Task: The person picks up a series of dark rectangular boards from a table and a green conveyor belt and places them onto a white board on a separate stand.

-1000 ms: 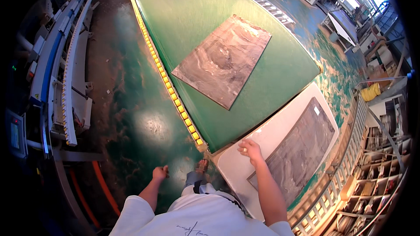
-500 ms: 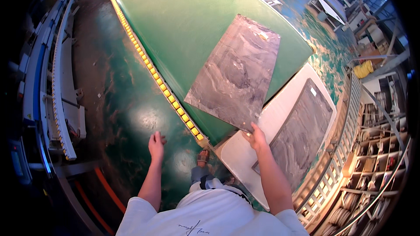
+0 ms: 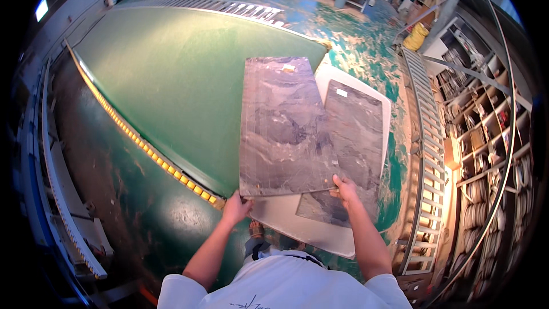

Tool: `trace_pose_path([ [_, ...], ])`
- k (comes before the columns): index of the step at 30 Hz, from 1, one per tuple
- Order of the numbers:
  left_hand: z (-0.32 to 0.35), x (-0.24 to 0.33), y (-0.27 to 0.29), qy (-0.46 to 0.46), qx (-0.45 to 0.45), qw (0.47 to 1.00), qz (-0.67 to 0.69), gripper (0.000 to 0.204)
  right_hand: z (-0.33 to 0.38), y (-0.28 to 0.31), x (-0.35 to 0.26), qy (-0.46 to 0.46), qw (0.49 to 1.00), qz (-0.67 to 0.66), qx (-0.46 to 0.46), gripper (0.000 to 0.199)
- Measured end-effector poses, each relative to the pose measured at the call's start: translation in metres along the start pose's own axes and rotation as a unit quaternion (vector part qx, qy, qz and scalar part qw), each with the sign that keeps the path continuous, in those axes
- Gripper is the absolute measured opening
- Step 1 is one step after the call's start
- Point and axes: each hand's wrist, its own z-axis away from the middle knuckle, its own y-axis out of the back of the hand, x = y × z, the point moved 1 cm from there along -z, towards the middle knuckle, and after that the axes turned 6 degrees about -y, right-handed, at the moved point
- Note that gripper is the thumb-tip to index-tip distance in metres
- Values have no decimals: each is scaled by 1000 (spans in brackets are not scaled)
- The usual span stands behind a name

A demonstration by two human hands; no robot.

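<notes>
Over the green table, both arms reach forward; left hand and right hand clamp the grey slab.

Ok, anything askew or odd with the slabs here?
One thing: the grey slab that both hands hold by its near edge, left hand and right hand, straddles the green table and overlaps a second slab on the white board. No visible damage.

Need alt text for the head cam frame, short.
Seen from above, a person grips the near edge of a grey marbled sheet with the left hand and right hand. The sheet spans a green table and partly overlaps a second grey sheet on a white board. Shelving stands on the right.
</notes>
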Motion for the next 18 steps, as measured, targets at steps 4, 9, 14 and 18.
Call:
trace_pose_path([
  [4, 38, 5, -61, 8, -70, 973, -219, 42, 15, 85, 50, -2, 999, 30, 37, 42],
  [9, 94, 21, -107, 8, -188, 924, -332, 53, 61, 165, 142, -42, 996, 68, 48, 46],
  [14, 137, -4, -129, -20, -246, 884, -397, 58, 110, 205, 231, 9, 994, 89, 70, 39],
  [18, 137, 3, -139, -35, -264, 875, -404, 60, 139, 210, 275, -125, 977, -159, 69, 35],
])
